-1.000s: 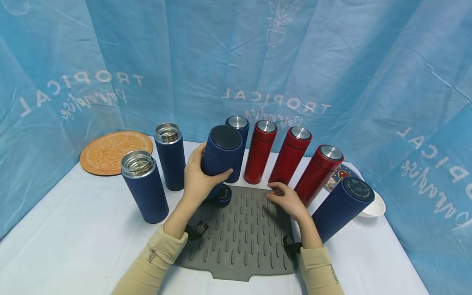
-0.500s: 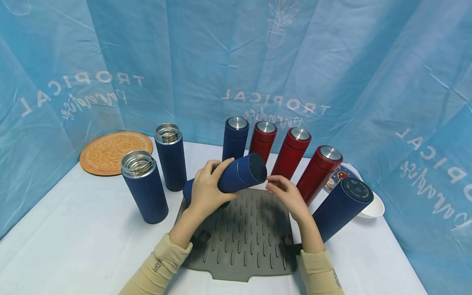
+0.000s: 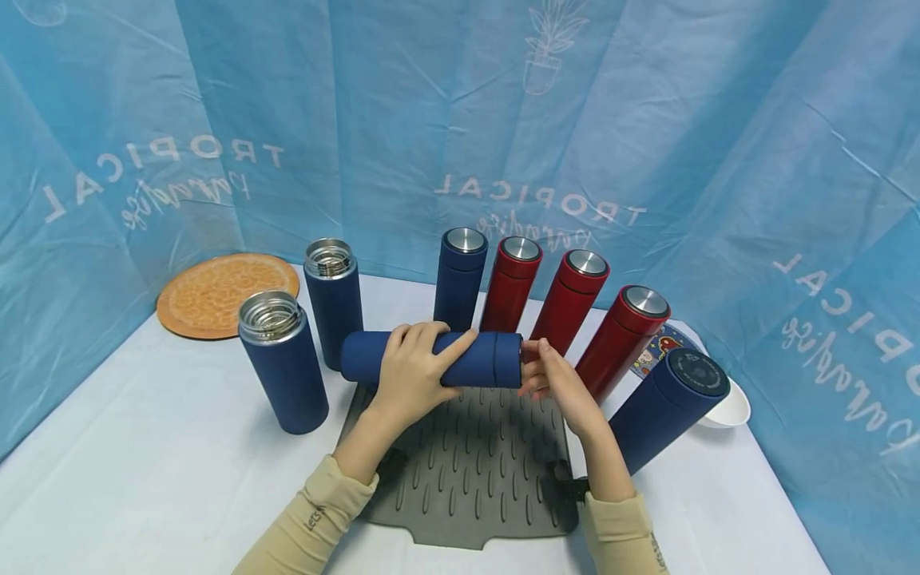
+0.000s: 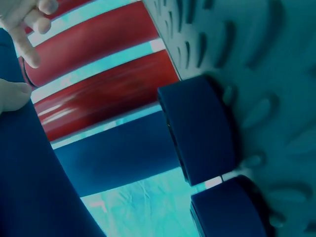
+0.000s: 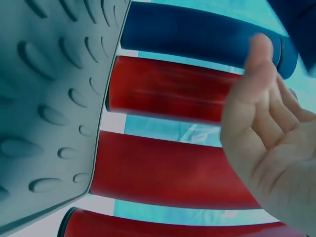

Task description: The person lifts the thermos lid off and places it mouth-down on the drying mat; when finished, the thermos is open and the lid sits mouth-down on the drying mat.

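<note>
One navy thermos bottle (image 3: 364, 357) lies level, long axis left–right, above the gray ridged mat (image 3: 467, 511). Left hand (image 3: 413, 375) has fingers wrapped round its body. Seamed end points at right hand (image 3: 564, 391) — nearer that end, fingers loose, contact unclear.

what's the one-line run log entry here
left hand: grips blue bottle sideways; right hand: near its seamed end; grey mat: beneath; two blue caps: on mat
</note>
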Tool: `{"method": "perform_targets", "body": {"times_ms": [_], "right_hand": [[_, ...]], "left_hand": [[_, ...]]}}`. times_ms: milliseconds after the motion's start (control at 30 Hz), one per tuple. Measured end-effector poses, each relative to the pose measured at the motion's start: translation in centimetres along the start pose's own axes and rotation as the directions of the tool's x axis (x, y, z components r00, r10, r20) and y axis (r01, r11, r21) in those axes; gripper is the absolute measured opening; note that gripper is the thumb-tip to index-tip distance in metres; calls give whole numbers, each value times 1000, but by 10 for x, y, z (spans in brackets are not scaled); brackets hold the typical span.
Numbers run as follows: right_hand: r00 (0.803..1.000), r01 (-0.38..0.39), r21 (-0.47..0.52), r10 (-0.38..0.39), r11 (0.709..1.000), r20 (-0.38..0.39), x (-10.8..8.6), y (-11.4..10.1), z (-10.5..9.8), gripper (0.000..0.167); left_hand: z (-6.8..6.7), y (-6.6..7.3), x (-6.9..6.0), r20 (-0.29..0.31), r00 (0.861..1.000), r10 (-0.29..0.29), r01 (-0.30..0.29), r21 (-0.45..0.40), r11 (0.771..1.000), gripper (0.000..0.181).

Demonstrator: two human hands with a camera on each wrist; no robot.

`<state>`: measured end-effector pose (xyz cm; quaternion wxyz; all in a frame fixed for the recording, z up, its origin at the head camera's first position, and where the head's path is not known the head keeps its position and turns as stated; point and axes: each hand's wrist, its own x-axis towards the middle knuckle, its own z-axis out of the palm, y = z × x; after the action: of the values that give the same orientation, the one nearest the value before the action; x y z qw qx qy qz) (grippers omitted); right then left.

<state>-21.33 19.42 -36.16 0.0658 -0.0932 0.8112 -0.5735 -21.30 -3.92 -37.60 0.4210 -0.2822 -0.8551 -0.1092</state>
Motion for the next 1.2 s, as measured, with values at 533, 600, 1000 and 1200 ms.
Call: {"method": "perform_targets", "body": {"times_ms": [533,600,1000,1200], "right_hand": [[996,35,4,-35,999,76,0,2,12,42],[996,61,39,-64,997,66,0,2,11,40],[992,100,93,-107,991,71,1,3,9,40],[989,107,86,-115,991,96,1,5,11,44]], "left_hand": [[6,-3,-4,90,992,89,-94,55,994,89],[5,-5,-3,84,993,83,-89,62,994,88],[-4,-16,-2,177,982,62,-73,59,996,86],[-7,-21,-2,133,986,105,-118,93,989,85]]}}
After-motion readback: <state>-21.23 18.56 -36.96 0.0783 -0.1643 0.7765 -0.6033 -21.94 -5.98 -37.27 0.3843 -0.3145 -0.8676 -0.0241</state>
